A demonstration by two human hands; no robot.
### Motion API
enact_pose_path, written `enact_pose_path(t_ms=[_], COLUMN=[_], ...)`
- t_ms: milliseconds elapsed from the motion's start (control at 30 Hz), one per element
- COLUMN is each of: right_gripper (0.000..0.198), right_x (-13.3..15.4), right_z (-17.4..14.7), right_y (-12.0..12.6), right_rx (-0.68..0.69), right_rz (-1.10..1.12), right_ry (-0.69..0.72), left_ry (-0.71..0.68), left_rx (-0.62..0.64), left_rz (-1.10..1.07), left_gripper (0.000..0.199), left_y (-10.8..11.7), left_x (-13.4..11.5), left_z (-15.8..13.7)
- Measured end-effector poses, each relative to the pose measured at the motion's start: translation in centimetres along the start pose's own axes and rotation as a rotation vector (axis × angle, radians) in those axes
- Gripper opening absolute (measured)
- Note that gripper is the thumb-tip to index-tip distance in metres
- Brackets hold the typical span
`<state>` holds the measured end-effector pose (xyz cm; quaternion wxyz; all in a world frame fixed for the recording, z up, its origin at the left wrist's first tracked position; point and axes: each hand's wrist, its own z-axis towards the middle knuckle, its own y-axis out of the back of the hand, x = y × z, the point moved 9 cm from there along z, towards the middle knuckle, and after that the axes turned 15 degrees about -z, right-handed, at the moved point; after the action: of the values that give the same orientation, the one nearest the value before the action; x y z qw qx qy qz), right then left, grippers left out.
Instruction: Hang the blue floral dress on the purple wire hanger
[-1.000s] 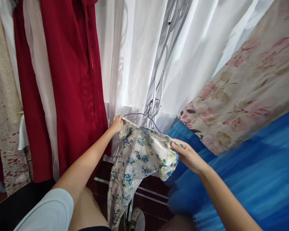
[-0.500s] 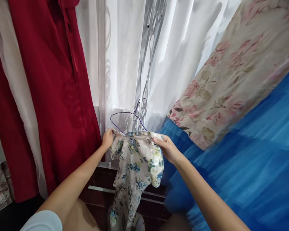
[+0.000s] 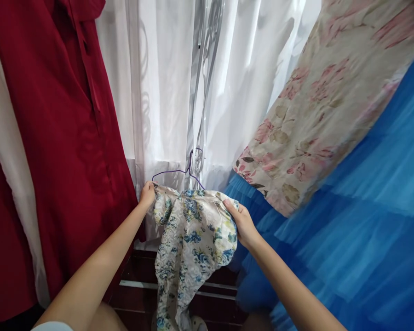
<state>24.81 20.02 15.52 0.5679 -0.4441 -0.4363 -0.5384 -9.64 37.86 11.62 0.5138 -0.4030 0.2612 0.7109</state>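
Between my hands hangs a cream floral dress (image 3: 193, 234) with blue and yellow flowers, its lower part falling toward the floor. My left hand (image 3: 147, 195) is closed on the garment's left shoulder, beside one end of a thin purple hanger (image 3: 169, 172). The hanger's hook stands up out of the neckline against the curtain, and its lower parts are hidden inside the cloth. At the opposite shoulder my right hand (image 3: 240, 222) pinches the sleeve, thumb on top and fingers behind the fabric.
Long red dresses (image 3: 62, 151) hang on the left. To the right are a pink floral garment (image 3: 296, 133) and a tiered blue tulle skirt (image 3: 341, 230). Behind are a white curtain (image 3: 165, 92) and a silvery stand with curls (image 3: 207, 82). Below lies a dark slatted floor (image 3: 138, 271).
The left shoulder of the dress has been drawn out further over the hanger's end. My hands are slightly wider apart, and the dress is spread more. The view has shifted a little right.
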Motion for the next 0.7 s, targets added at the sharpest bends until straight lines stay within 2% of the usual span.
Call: enact_pose_path(t_ms=[133,300,467,567,700], right_gripper=[0.035,0.029,0.037,0.054,0.045], right_x=[0.8,2.0,3.6,4.9,6.5], right_z=[-0.4,-0.5,1.9,3.8,4.9], right_y=[-0.7,-1.5,-3.0,-3.6,-3.2], right_rx=[0.102,0.167,0.304,0.359,0.310], right_rz=[-0.019,-0.032,-0.096,-0.309,-0.656], right_ry=[0.032,0.075,0.092,0.147,0.299], left_ry=[-0.070,-0.107,-0.114,-0.066,0.040], left_rx=[-0.014,0.092,-0.007,-0.063,-0.002], left_rz=[-0.002,-0.014,-0.083,-0.167,-0.213], left_gripper=[0.020,0.023,0.024,0.034,0.046], left_y=[0.9,2.3,5.6,7.5,9.3], left_x=[-1.2,-2.5,-3.0,-2.9,-2.8], left_z=[0.1,-0.9,-1.3,-0.9,-0.6])
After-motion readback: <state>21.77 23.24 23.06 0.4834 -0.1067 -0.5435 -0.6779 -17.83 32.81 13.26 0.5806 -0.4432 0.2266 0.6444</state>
